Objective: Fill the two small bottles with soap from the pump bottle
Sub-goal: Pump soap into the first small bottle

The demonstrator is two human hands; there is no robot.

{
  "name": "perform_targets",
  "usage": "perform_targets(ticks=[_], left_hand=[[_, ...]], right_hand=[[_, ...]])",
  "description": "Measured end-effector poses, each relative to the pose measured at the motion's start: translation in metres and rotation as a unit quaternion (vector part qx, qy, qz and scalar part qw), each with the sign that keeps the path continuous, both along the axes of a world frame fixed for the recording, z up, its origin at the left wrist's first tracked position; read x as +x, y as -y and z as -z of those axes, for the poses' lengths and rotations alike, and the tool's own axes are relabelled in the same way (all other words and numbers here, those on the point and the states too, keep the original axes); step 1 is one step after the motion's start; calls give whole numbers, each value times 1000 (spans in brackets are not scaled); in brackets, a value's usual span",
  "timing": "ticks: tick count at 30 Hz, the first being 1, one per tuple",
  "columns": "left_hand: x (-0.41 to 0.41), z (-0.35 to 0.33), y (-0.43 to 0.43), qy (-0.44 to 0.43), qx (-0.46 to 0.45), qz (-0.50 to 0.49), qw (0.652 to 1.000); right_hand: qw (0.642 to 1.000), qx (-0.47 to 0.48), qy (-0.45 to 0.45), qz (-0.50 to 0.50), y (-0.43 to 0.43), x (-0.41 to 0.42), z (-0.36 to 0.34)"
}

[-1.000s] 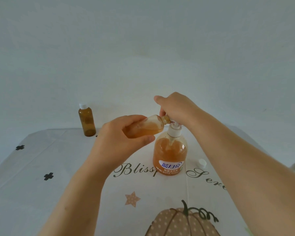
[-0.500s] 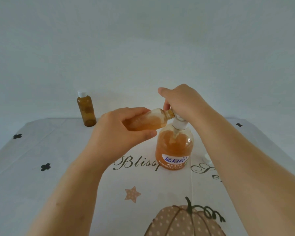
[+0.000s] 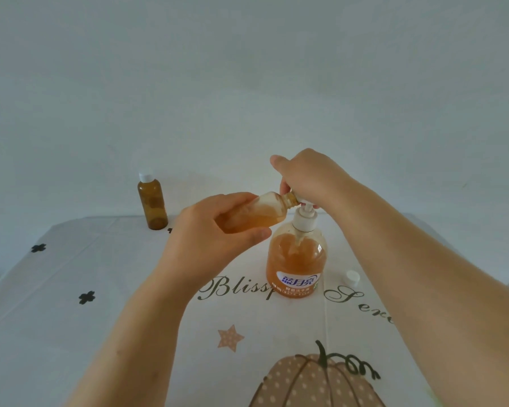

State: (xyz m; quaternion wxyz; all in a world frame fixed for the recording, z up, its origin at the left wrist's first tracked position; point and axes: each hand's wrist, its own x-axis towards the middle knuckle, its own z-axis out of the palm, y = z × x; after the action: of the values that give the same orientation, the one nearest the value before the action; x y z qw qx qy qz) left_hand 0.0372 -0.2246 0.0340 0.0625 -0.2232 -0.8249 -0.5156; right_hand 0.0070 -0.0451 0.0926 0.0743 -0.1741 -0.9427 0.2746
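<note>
Gripping tilted amber bottle (image 3: pixel 262 213), left hand (image 3: pixel 206 235), round translucent pump bottle (image 3: pixel 296 259)

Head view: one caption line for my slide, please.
The left hand holds a tilted small bottle to the pump bottle spout; the right hand grips its top.

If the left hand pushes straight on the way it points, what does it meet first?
Probably the pump head under the right hand: the small bottle that the left hand grips has its mouth there, though depth is unclear.
</note>
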Motion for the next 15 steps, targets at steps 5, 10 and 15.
perform_targets(ticks=[5, 10, 15], left_hand=[[0, 0, 0, 4, -9, 0, 1000], [-2, 1, -1, 6, -19, -3, 1000], [-5, 2, 0, 28, -31, 11, 999]], right_hand=[[1000, -8, 7, -1, 0, 1, 4], [1000, -13, 4, 0, -2, -4, 7], [1000, -16, -2, 20, -6, -11, 22]])
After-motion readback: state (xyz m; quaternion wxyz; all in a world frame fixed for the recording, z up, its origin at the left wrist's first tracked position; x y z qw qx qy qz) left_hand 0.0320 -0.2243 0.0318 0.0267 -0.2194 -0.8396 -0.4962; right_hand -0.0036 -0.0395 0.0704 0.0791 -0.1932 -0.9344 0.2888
